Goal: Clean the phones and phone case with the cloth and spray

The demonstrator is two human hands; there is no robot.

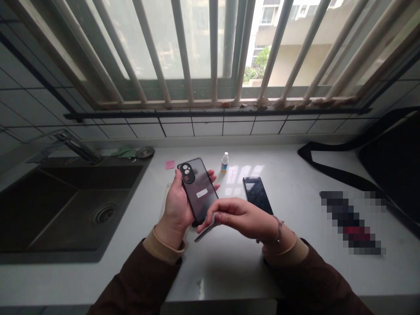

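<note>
My left hand [179, 203] holds a dark phone [203, 177], back side up, with its oval camera block at the upper left and a small white label on it. The fingertips of my left hand show past the phone's right edge. My right hand [232, 214] pinches a thin grey cloth [207, 228] over the phone's lower end. Behind the right hand, a second dark phone [258, 194] lies on the white counter [131, 280], its lower end hidden. A small white-capped bottle [225, 163] stands further back.
A dark sink [78, 227] with a faucet [78, 146] is on the left. Near it lie a green cloth [126, 152], a metal drain lid [145, 152] and a pink note [169, 165]. A black bag [393, 162] with a strap and a blurred-out object [354, 223] are at right.
</note>
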